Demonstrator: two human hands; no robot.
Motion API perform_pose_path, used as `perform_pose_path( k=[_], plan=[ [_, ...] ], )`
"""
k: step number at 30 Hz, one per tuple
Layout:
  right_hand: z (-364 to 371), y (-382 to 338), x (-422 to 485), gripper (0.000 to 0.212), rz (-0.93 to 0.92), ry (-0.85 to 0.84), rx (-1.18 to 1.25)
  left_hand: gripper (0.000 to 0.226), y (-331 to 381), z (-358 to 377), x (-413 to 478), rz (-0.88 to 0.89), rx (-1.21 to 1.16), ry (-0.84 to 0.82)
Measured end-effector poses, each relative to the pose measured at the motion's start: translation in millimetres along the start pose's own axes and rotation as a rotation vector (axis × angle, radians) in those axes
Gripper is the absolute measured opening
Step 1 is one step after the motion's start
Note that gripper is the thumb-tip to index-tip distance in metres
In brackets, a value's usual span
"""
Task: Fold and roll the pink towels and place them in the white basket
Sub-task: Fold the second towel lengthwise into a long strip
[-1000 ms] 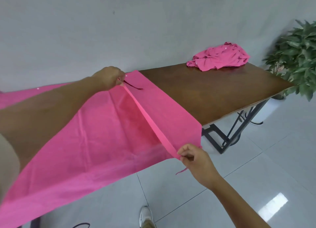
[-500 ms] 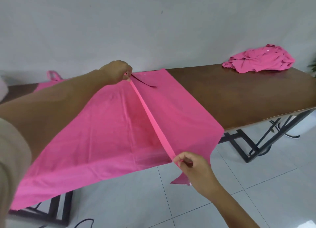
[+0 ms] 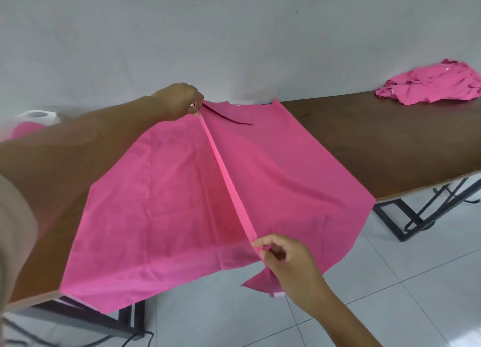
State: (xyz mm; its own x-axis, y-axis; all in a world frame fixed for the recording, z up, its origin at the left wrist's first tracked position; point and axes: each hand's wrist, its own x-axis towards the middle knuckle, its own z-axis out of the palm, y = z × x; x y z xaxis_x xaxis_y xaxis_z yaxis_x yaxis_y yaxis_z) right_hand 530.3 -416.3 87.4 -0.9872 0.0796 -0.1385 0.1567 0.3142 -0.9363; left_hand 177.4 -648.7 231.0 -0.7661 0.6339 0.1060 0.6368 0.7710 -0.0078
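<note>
The towel [image 3: 169, 203] spread before you is a plain pink with no print; its raised edge band [image 3: 229, 185] reads a lighter, brighter pink. The crumpled pile [image 3: 429, 86] to your right is the same pink, with a few tiny white specks. The tabletop [image 3: 364, 143] is dark brown with faint wood grain, on black legs [image 3: 389, 225]. The wall [image 3: 182, 34] is plain pale grey. The floor [image 3: 390, 294] is off-white tile crossed by thin grey grout lines. The basket [image 3: 36, 116] at your left is white, with a blurred pink patch [image 3: 26, 129] just beside it. Your sleeve [image 3: 13, 216] is beige.

towel [image 3: 166, 211] on table [image 3: 377, 149], pile [image 3: 429, 86] far right
</note>
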Motion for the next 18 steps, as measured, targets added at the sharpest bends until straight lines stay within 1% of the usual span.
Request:
perform_pose_path(
  k=[6,9,12,18],
  plan=[
    [77,-31,-7,0.037,-0.024,-0.021,0.017,0.011,-64,-3,-47,0.024,0.033,0.010],
    [112,-43,-10,0.033,-0.038,-0.039,0.026,0.010,-91,-5,-72,0.031,0.048,0.020],
    [145,-57,-13,0.031,-0.045,-0.101,0.055,0.006,-117,-8,-97,0.024,0.064,0.016],
    [201,-77,-16,0.031,-0.116,-0.229,-0.012,0.008,-150,-15,-143,-0.043,0.071,0.004]
  ],
)
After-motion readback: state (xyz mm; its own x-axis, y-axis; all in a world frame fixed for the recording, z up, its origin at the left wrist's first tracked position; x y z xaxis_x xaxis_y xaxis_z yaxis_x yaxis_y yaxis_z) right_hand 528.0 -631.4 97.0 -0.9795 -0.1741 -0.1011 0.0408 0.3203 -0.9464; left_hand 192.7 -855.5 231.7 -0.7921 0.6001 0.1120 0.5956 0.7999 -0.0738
